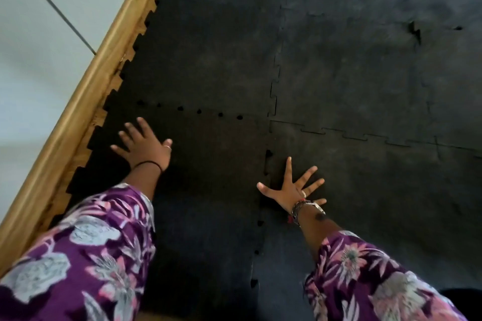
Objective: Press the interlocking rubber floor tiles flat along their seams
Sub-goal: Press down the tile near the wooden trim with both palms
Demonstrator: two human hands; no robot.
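Black rubber floor tiles (339, 65) cover nearly the whole view, matte and slightly scuffed, joined by puzzle-shaped teeth. Along the left their toothed edge (125, 70) runs beside a rounded wooden baseboard (86, 81), with a thin strip of wooden floor showing in the notches; beyond the baseboard is a pale wall (31, 47). To the right and far side the tiles go on to the frame edge, open and bare.

2 seams meet just ahead of the hands. The cross seam (198, 111) between the near-left tile and the one beyond it shows a row of small dark gaps. The lengthwise seam (266, 164) beside the right hand also has dark gaps and one lifted notch near the fingertips. Farther right, another seam (414, 30) has a raised, puckered spot.

The left hand (146, 146) lies palm down on the near-left tile, fingers loosely spread, holding nothing, just short of the cross seam and near the toothed edge. The right hand (292, 190) is flat with fingers splayed wide, gripping nothing, its thumb reaching to the lengthwise seam. Both wrists wear bands, and both arms are in purple floral sleeves (86, 255).
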